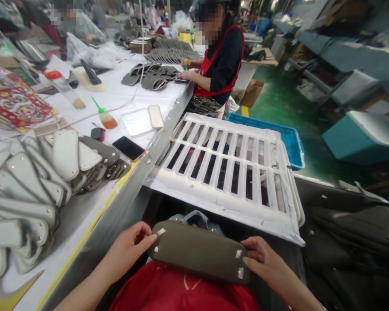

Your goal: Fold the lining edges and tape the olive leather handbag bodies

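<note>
An olive-grey leather piece [199,251], long with rounded ends and small white tabs at its corners, lies across my lap above a red apron [181,291]. My left hand [129,246] pinches its left end by a white tab. Its right end is gripped by my right hand [266,261], fingers next to two white tabs. A light blue plastic bag [194,218] shows just behind the piece.
Several grey-white leather pieces [35,181] are stacked on the white worktable [94,216] at left, with a phone [128,148] and a glue brush [104,115]. A white slatted rack [230,164] sits ahead. Dark leather pieces [350,233] are piled at right. A co-worker [218,65] in a red apron works farther along.
</note>
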The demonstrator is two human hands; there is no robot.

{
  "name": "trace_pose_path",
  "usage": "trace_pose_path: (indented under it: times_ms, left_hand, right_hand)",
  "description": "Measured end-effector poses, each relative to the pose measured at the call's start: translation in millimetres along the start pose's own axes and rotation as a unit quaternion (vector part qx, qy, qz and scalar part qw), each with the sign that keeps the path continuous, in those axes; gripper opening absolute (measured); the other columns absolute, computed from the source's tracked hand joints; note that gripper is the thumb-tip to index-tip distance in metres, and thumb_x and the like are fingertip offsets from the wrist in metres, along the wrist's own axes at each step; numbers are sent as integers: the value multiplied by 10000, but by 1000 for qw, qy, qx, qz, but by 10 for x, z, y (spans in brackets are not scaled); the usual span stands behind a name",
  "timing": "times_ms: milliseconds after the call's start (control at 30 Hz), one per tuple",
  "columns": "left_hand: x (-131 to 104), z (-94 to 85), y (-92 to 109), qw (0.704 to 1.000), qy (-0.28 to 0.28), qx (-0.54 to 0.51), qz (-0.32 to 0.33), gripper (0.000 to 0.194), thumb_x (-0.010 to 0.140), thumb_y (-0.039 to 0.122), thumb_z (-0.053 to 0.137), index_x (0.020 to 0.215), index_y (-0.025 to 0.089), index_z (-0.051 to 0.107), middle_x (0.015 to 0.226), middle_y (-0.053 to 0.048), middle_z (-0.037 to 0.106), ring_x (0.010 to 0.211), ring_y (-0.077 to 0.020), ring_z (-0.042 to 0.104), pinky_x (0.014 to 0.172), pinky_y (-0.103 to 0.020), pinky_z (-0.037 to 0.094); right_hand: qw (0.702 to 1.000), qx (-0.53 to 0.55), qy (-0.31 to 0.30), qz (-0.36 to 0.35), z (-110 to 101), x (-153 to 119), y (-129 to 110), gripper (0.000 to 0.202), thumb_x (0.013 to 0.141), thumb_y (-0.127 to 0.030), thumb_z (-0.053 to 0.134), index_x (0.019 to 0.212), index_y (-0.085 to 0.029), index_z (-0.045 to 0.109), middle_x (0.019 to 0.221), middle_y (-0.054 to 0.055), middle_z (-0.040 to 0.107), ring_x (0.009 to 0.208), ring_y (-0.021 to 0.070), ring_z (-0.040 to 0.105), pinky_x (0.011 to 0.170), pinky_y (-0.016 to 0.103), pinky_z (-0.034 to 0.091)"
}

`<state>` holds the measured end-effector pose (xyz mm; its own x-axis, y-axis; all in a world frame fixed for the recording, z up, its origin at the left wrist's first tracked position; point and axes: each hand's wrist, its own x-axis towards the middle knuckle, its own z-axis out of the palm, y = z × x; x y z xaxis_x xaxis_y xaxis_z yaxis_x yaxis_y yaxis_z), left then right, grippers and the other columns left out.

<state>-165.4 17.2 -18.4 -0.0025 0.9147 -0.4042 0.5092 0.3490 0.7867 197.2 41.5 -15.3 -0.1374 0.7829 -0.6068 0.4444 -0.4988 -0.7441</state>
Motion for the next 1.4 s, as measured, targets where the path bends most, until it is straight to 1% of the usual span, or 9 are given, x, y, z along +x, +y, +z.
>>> trace_pose_path:
  times_ms: [67,200,400,533,667,867,1100,1300,1400]
  left_hand:
    - [59,7,-47,1000,-21,-18,2,314,779,481,516,760,168,486,663,29,502,630,-129,477,570,-228,369]
    - [143,2,-25,1000,-20,-4,-12,329,728,468,571,674,151,502,606,24,512,595,-125,454,535,-223,332]
    - [177,-65,-16,998,-32,-33,-30,294,706,405,590,609,142,504,560,32,489,557,-107,417,511,-211,294]
    - [200,-45,-65,997,-31,-67,-20,329,730,435,568,606,143,481,559,36,464,553,-99,393,509,-206,282]
    - [210,-23,-106,993,-36,-107,-23,343,741,444,564,608,150,449,540,51,417,523,-84,353,491,-199,262]
    - [218,-26,-91,982,-56,-174,-40,355,748,470,550,626,161,425,505,70,361,484,-74,307,479,-196,251]
    - [246,-34,-78,997,-32,-68,-12,360,745,471,544,608,151,451,566,38,438,563,-102,386,523,-212,291]
    - [248,-47,-58,995,-50,-81,-38,343,722,458,563,613,150,458,540,51,409,523,-89,355,491,-202,262]
    - [239,-43,-52,992,-63,-104,-47,344,723,465,556,617,156,451,508,63,388,477,-79,334,467,-200,242]
  right_hand:
    - [1000,-6,2,0,5,9,9,366,689,-337,588,968,-160,429,1014,97,579,914,197,590,775,311,473]
    - [1000,-8,7,-1,25,26,49,320,704,-359,587,925,-155,477,938,85,612,845,188,607,754,304,478]
    - [996,-7,84,0,114,33,66,322,606,-404,622,798,-165,523,783,57,638,758,195,612,702,293,478]
    - [995,-18,98,5,163,27,24,319,602,-433,616,766,-174,526,730,42,627,700,186,597,657,284,469]
    - [996,-13,89,8,144,33,11,328,606,-443,623,765,-173,526,716,37,620,678,179,583,642,283,464]
    - [998,-48,42,20,71,52,-23,367,603,-476,627,769,-163,534,715,45,619,682,180,584,628,279,468]
    - [998,-32,48,17,96,34,-51,342,625,-461,614,776,-164,531,713,37,615,679,175,587,630,276,463]
    - [999,-11,-6,29,30,57,17,314,661,-417,622,809,-160,520,741,35,618,681,162,584,626,265,449]
    - [999,-15,-13,30,16,54,-14,318,681,-429,609,824,-160,515,754,31,610,697,162,588,641,264,451]
